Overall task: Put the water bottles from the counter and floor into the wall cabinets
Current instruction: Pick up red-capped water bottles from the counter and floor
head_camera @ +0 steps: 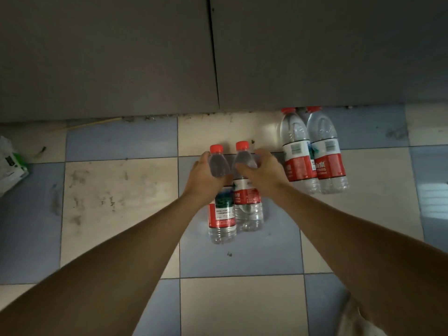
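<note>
Our left hand (202, 175) and right hand (263, 174) each grip a red-capped clear plastic bottle's (219, 166) shoulder; the pair at two o'clock (312, 154) risks toppling.

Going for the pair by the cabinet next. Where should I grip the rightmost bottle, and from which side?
Grip the rightmost bottle on its clear shoulder just below the red cap, coming from above and its right. It stands upright with its neighbour tight against its left; the right side is free.
</note>
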The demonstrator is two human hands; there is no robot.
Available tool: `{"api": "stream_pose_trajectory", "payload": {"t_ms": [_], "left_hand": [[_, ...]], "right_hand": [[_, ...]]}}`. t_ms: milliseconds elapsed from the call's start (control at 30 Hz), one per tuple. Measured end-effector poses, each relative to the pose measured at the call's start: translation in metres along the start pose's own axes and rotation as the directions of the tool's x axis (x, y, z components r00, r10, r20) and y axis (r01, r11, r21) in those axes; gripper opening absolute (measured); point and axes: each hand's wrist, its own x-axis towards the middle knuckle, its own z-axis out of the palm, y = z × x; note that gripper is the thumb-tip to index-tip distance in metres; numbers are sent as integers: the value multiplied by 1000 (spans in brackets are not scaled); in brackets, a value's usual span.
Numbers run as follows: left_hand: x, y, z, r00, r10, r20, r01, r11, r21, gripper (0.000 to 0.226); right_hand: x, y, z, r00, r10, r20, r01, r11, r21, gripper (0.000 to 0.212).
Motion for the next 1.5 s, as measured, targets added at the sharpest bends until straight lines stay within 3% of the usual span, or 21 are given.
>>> {"api": "stream_pose_trajectory", "payload": {"t_ms": [67, 133, 233, 367, 500, 700, 833, 933, 1033, 1167, 1333, 1500], "left_hand": [[4, -2, -2, 1000, 4, 17, -4, 1000, -29, 76], [1, -6, -5, 1000, 2, 5, -1, 998, -65, 73], [-8, -8, -14, 999, -22, -23, 20, 996, -90, 67], [-30, -3, -32, 998, 39, -45, -42, 996, -78, 64], [-54, 4, -51, 972, 162, -168, -166, 986, -8, 67], [-72, 3, -62, 864, 402, -302, -386, 916, 113, 67], [-78, -6, -59, 844, 415, -340, -420, 905, 62, 61], [-82, -18, -62, 812, 437, -388, -380, 899, 218, 69], [-93, -29, -61, 831, 409, -376, -379, 912, 154, 67], [-89, -34, -60, 850, 349, -393, -330, 937, 119, 68], [-71, -47, -50, 925, 170, -339, -211, 973, -88, 73], [-60, -52, -37, 959, 22, -282, -125, 928, -351, 63]], "right_hand": [[6, 1, 8, 1000, -11, -25, 12, 998, 54, 14], [5, 4, 12, 999, -2, -38, 5, 997, 82, 12], [-6, 4, 11, 999, 28, -43, -22, 991, 133, 29], [-32, -12, -4, 992, -30, -123, 47, 989, 139, 49], [-58, -34, -20, 963, -186, -196, 194, 981, 22, 48], [-86, -43, -15, 892, -354, -280, 345, 935, -85, 55], [-91, -40, -4, 871, -429, -240, 395, 902, -177, 54], [-96, -33, 2, 874, -427, -232, 405, 904, -139, 53], [-96, -30, 4, 893, -383, -239, 374, 924, -84, 60], [-85, -22, 5, 960, -243, -138, 245, 970, -7, 84], [-66, -8, 14, 980, -175, -97, 185, 977, 105, 74], [-56, 1, 30, 979, -154, -130, 185, 945, 271, 70]]}}
